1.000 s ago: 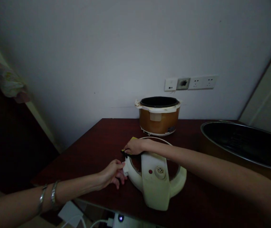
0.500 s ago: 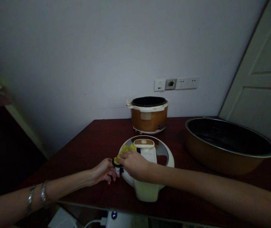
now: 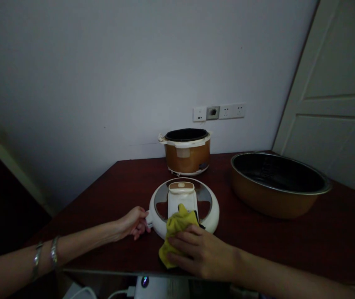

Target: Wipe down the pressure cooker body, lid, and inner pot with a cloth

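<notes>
A round white cooker lid with a shiny top and a central handle lies on the dark red table. At its left edge, my left hand pinches a small white tab that sticks out from the lid. My right hand presses a yellow cloth over the near part of the lid, with the fingers closed on it. The cloth and hand hide the lid's front end.
Behind the lid stands an orange-brown cooker body by the wall. A large brown inner pot with a dark inside is at the right. Wall sockets are above. A white device and cable lie below the table's front edge.
My right hand has moved with the yellow cloth from the lid's left edge to its near side, uncovering the white tab in my left hand. The view has shifted slightly.
</notes>
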The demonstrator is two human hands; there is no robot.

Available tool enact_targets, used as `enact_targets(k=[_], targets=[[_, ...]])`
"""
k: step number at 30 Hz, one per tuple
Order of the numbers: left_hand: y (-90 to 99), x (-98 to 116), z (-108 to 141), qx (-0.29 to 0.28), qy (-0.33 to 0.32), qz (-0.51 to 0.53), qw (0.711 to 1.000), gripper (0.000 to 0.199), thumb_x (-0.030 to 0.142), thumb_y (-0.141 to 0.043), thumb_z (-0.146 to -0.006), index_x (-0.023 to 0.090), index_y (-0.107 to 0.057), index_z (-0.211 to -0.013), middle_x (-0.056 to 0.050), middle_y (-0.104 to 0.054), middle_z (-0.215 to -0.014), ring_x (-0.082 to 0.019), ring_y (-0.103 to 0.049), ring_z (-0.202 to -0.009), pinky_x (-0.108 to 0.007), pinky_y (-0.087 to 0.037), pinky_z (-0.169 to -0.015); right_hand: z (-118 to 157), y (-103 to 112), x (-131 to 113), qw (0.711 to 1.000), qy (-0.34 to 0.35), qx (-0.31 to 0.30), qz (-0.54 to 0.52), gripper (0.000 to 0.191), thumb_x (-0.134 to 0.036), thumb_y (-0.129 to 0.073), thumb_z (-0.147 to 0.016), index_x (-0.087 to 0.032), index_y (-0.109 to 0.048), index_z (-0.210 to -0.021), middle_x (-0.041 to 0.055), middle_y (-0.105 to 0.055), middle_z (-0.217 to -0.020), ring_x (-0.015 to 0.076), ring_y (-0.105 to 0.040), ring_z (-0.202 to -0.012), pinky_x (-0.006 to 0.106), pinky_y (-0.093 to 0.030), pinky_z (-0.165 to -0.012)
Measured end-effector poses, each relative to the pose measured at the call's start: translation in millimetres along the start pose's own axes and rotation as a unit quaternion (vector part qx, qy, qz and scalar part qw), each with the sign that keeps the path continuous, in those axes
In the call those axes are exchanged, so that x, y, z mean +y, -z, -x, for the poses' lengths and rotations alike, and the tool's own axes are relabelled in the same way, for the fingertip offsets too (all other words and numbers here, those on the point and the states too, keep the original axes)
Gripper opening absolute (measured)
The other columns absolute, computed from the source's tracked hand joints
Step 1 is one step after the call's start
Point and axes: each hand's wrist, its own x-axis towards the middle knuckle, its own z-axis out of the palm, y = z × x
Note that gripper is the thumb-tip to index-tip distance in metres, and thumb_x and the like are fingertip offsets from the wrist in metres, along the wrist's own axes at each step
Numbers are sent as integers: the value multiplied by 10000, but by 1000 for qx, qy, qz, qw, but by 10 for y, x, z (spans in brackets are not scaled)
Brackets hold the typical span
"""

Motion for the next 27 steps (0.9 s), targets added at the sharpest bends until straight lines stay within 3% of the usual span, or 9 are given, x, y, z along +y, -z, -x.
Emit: enact_targets(k=[3, 8, 13, 15, 17, 20, 23, 25, 27], targets=[[-11, 20, 12, 0, 1, -17, 1000, 161, 359, -377, -857, 202, -362, -821, -47, -602, -562, -97, -372, -353, -181, -313, -314, 305, 90, 90, 1000, -16, -3, -4, 346, -175, -360, -958, -173, -537, -1256, 113, -627, -1199, 208, -583, -973, 359, -456, -782], [23, 81, 9, -43, 12, -52, 998, 157, 343, -424, -797, 186, -414, -806, -66, -619, -608, -100, -399, -370, -205, -375, -339, 868, 155, 277, 990, -140, -18, -13, 393, -207, -334, -969, -260, -505, -1319, 95, -670, -1090, 209, -608, -920, 361, -475, -798], [111, 270, -29, -89, 47, -200, 975, 229, 374, -422, -741, 164, -508, -771, -107, -661, -665, -126, -474, -393, -224, -391, -340, 1235, 221, 412, 983, -148, -36, 101, 413, -128, -291, -953, -179, -524, -1291, 123, -663, -1094, 224, -595, -957, 384, -474, -810], [118, 427, -19, -91, 61, -322, 940, 251, 378, -434, -728, 156, -551, -744, -104, -657, -627, -131, -466, -375, -222, -364, -335, 1318, 267, 457, 976, -162, -33, 141, 413, -100, -301, -934, -150, -537, -1269, 133, -668, -1069, 227, -595, -953, 384, -472, -805], [83, 624, 25, -58, 55, -460, 884, 225, 350, -455, -718, 155, -559, -675, -87, -625, -548, -138, -453, -359, -228, -342, -346, 1375, 309, 494, 968, -179, -28, 173, 401, -88, -329, -913, -133, -556, -1240, 140, -673, -1042, 230, -602, -936, 374, -476, -778], [-59, 939, 133, 48, -72, -591, 802, 292, 363, -420, -776, 161, -587, -647, -92, -651, -599, -174, -545, -460, -285, -425, -469, 1418, 334, 522, 958, -195, -41, 208, 372, -96, -376, -886, -123, -582, -1195, 146, -680, -1012, 241, -621, -893, 359, -492, -708], [-279, 1180, 187, 199, -259, -642, 694, 360, 412, -365, -844, 179, -636, -797, -113, -691, -824, -255, -646, -757, -369, -480, -656, 1438, 290, 521, 948, -214, -67, 225, 356, -99, -420, -850, -118, -601, -1155, 142, -687, -978, 256, -641, -844, 357, -509, -649], [-441, 1262, 148, 210, -337, -648, 650, 391, 446, -346, -870, 177, -626, -913, -121, -680, -936, -272, -638, -877, -385, -482, -719, 1457, 237, 511, 942, -237, -82, 224, 355, -101, -453, -823, -117, -607, -1143, 134, -693, -955, 258, -651, -830, 358, -523, -645], [-598, 1282, 57, 184, -389, -639, 637, 478, 536, -350, -865, 172, -581, -1071, -137, -638, -1090, -287, -597, -1008, -391, -483, -766, 1483, 189, 499, 935, -268, -88, 213, 331, -135, -490, -819, -128, -616, -1125, 125, -700, -942, 253, -659, -824, 356, -535, -663]])
